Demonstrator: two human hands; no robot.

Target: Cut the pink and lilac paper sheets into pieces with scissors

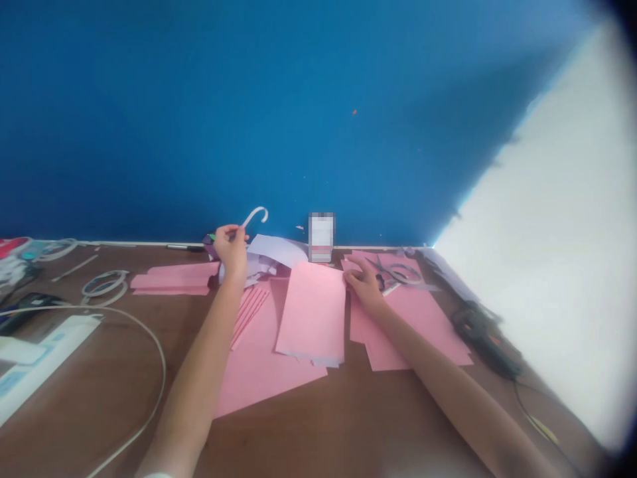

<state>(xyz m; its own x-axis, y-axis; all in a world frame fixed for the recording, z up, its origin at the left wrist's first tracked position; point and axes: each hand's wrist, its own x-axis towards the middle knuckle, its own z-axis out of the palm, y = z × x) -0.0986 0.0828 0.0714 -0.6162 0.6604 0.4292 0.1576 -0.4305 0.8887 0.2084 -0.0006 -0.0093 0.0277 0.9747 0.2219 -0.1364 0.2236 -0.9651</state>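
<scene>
Pinched in my left hand is a thin white paper strip, its free end curled over like a hook. My right hand grips the right edge of a pink paper sheet, which is tilted up with white layers showing at its lower edge. Under it lies a larger pink sheet with several narrow pink strips on top. Scissors and a tape roll rest on more pink sheets beside my right hand.
White paper pieces lie behind the sheet, near a pixelated upright object at the blue wall. Folded pink paper, white rings, a power strip and a looping cable are left. A black corded tool sits right.
</scene>
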